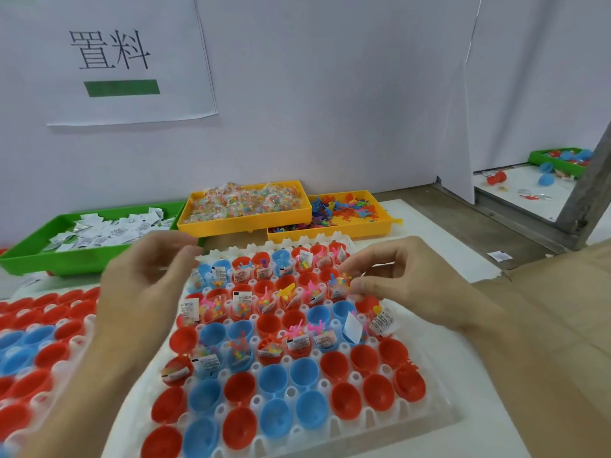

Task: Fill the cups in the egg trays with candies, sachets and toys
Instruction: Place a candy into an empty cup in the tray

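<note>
I see a white table (426,226) carrying everything. Directly on it, nearest me, lies a white egg tray (334,434) of red and blue cups, with a second egg tray (74,355) just beside it on the left. Along the far edge sit a green tray (62,262) of white sachets, a yellow tray (244,223) of bagged candies and another yellow tray (360,231) of toys. One loose sachet (501,256) lies to the right.
</note>
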